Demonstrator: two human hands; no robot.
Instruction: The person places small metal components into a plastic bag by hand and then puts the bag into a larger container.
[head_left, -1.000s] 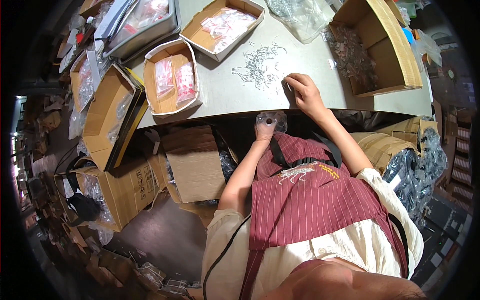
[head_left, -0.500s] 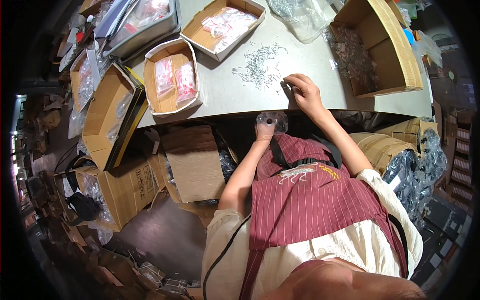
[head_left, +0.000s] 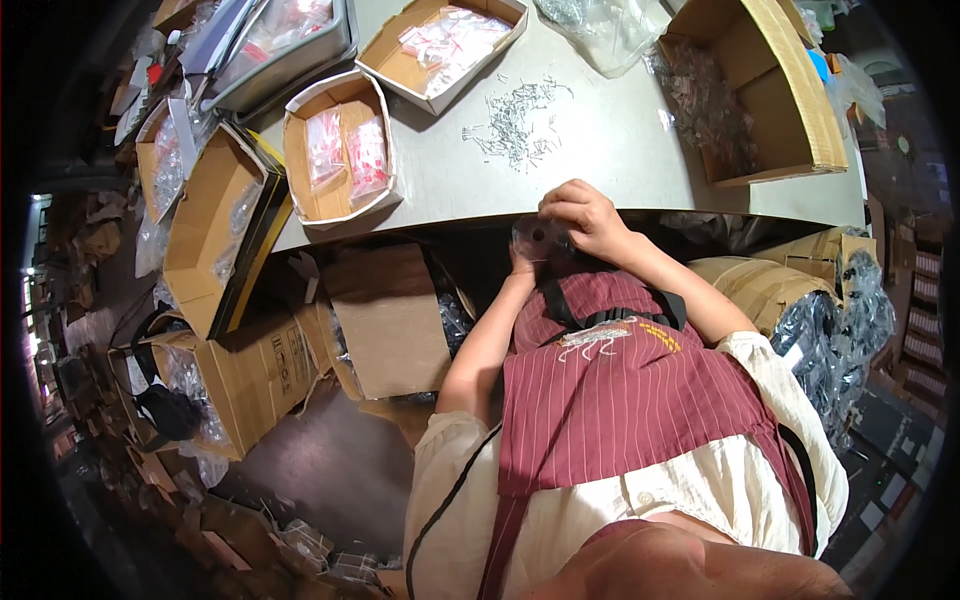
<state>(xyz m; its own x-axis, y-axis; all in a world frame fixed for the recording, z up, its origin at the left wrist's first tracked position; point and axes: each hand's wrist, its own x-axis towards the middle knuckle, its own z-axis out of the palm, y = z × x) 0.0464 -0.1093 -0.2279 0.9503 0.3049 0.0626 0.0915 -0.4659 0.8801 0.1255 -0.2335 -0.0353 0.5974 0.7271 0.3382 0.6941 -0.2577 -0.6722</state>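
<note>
Just below the table's front edge, my left hand (head_left: 523, 262) is closed around a clear plastic piece (head_left: 548, 250) with a dark round spot in its middle. My right hand (head_left: 582, 215) is above it on the right, fingers bent and pressed together over the piece's upper edge. Whatever those fingertips pinch is hidden and too small to name. Beyond both hands, a loose spread of small silvery metal pins or screws (head_left: 515, 122) lies on the grey tabletop (head_left: 630, 150).
Two shallow cardboard boxes of small clear bags, a nearer one (head_left: 295, 150) and a farther one (head_left: 380, 58), stand left of the metal pieces. A large carton (head_left: 800, 90) of small packed parts lies at the right. Clear plastic sheeting (head_left: 610, 35) rests at the back.
My right hand has come off the tabletop near the metal pieces, moving left and toward me to the clear plastic piece. My left hand has stayed almost in place.
</note>
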